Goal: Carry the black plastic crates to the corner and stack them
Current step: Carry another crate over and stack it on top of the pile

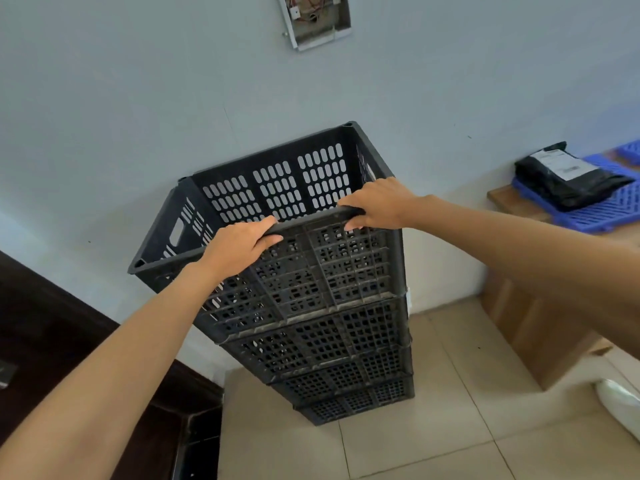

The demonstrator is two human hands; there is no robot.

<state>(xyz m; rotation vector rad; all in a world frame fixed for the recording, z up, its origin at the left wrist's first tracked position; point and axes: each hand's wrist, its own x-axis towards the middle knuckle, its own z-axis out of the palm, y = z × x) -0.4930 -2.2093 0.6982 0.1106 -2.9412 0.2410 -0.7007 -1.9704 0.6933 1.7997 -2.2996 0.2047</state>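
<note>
A tall stack of black perforated plastic crates (346, 344) stands on the tiled floor against the pale wall. The top crate (284, 188) sits on the stack, its open inside facing me. My left hand (239, 247) grips the near rim of this top crate, fingers curled over the edge. My right hand (377, 202) grips the same rim further right, close to the right corner. Both arms reach forward from the bottom of the view.
A dark wooden door frame (69, 341) runs along the left. At right a wooden bench (540, 323) carries blue plastic pallets (599, 216) and a black wrapped parcel (568, 178). A white object (620, 407) lies on the floor. An open wall box (315, 19) hangs above.
</note>
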